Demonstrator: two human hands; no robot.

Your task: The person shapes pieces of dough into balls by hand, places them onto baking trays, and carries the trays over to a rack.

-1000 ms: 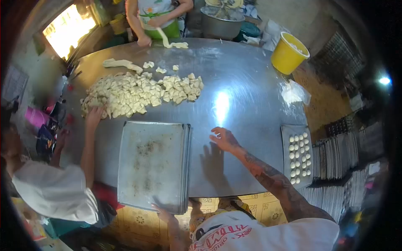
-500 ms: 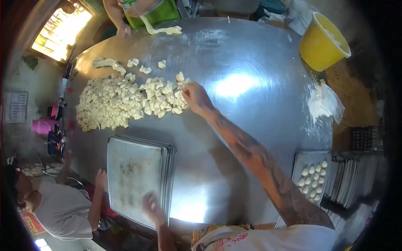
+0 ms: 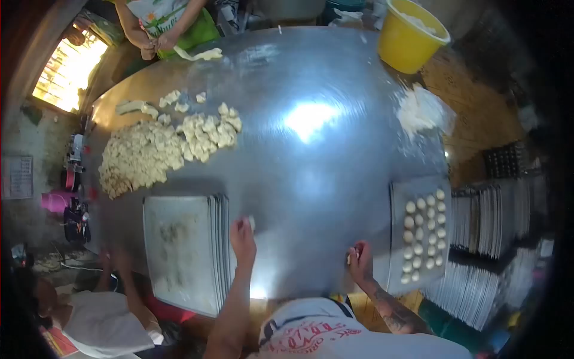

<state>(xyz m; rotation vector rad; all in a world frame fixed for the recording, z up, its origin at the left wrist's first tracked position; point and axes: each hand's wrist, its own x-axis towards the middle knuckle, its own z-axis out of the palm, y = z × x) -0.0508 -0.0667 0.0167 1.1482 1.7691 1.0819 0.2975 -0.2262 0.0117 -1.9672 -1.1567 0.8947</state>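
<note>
My left hand is closed, with a pale dough piece at its fingertips, over the metal table just right of the stacked baking trays. Near the front edge, my right hand curls its fingers round another small dough piece, partly hidden. To its right lies a tray bearing rows of round dough balls. Farther off at the left spreads a big heap of cut dough pieces, with a smaller heap beside it.
Across the table, another person's hands are near a dough strip. A second person is at the lower left. A yellow bucket and a floury plastic bag are at the far right. More trays stand at right.
My right hand has come back from the dough heap to the front edge. My left hand has moved from over the tray stack to its right side. The view has shifted.
</note>
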